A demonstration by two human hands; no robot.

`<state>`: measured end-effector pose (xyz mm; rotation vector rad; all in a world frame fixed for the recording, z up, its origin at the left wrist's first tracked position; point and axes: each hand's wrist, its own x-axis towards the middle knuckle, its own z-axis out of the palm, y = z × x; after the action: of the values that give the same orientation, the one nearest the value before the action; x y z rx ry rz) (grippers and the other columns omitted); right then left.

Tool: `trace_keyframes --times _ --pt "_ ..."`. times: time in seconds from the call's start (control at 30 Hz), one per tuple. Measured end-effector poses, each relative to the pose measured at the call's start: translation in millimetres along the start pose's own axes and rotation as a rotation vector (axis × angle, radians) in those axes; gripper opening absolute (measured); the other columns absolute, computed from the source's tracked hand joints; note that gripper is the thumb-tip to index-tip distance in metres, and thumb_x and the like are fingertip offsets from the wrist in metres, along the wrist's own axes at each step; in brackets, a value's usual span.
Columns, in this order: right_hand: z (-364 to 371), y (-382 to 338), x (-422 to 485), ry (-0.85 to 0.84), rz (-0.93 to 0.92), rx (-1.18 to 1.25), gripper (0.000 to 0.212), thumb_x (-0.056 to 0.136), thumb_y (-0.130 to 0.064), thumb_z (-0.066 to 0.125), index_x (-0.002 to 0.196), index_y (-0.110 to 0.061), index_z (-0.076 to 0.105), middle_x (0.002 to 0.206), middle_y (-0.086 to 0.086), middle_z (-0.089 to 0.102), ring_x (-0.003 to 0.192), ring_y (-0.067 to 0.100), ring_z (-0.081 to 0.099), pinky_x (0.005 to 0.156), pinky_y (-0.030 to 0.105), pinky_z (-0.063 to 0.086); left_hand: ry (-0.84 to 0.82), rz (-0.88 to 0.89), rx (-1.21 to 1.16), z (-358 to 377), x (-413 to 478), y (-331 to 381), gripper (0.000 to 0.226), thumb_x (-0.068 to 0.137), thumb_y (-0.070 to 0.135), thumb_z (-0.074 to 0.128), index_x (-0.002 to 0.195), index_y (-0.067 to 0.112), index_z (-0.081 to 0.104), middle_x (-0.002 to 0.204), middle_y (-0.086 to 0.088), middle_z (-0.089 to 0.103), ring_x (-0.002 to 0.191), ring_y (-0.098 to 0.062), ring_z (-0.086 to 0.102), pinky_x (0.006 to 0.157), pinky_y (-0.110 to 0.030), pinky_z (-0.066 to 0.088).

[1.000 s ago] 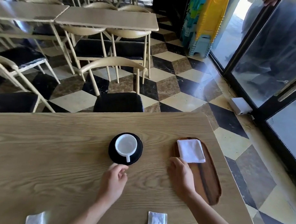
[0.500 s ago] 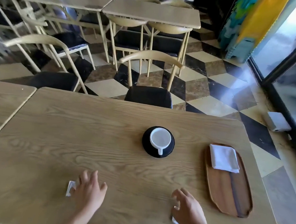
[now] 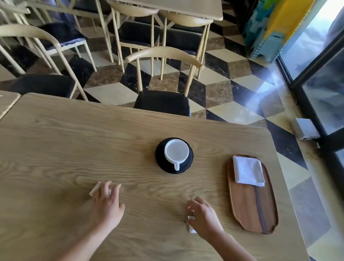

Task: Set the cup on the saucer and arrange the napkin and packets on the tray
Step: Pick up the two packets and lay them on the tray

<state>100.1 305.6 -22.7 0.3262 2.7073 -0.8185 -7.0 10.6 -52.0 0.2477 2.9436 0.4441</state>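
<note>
Left hand [image 3: 106, 203] pinching left packet [image 3: 94, 188] | right hand [image 3: 204, 217] covering right packet [image 3: 191, 227], grip unclear | risk: thin packets slipping short of right-edge tray [image 3: 250, 207]

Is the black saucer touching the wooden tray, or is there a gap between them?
Apart. The head view shows bare table between the saucer and the tray, plainly.

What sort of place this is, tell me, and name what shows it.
Probably a cafe: rows of matching tables and chairs, a white cup on a black saucer, a wooden tray with a folded napkin.
</note>
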Motion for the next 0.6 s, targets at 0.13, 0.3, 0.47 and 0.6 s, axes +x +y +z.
trace_keyframes --times 0.13,0.3,0.47,0.6 --pt "-3 0 1 0.063 -0.051 0.007 0.024 0.076 -0.006 0.066 0.096 -0.019 0.066 0.098 -0.006 0.057 0.090 0.017 0.057 0.075 0.031 0.052 0.043 0.082 0.078 2 3 -1 0.065 0.045 0.002 0.086 0.107 0.004 0.068 0.120 -0.025 0.056 0.105 -0.049 0.057 0.089 -0.063 0.047" --pt "2 14 -15 0.192 -0.004 -0.036 0.024 0.076 -0.031 0.075 0.098 -0.026 0.065 0.096 -0.010 0.056 0.092 0.011 0.053 0.070 0.026 0.049 0.160 -0.102 0.025 -1 2 -20 0.045 0.064 0.015 0.075 0.106 0.004 0.066 0.115 -0.023 0.056 0.097 -0.047 0.055 0.085 -0.057 0.044" --pt "13 8 -14 0.106 0.032 -0.029 0.021 0.075 -0.024 0.073 0.094 -0.023 0.066 0.095 -0.006 0.050 0.093 0.017 0.054 0.071 0.026 0.049 0.246 -0.018 -0.033 -1 6 -10 0.029 0.069 0.002 0.074 0.097 -0.002 0.071 0.099 -0.022 0.064 0.082 -0.045 0.060 0.075 -0.054 0.051" --pt "15 -8 3 0.221 0.030 0.004 0.020 0.073 -0.013 0.076 0.091 -0.018 0.069 0.092 -0.002 0.054 0.089 0.021 0.053 0.068 0.032 0.050 0.199 0.159 -0.053 6 7 19 0.040 0.061 -0.003 0.083 0.099 0.004 0.073 0.105 -0.014 0.067 0.090 -0.037 0.063 0.079 -0.047 0.055"
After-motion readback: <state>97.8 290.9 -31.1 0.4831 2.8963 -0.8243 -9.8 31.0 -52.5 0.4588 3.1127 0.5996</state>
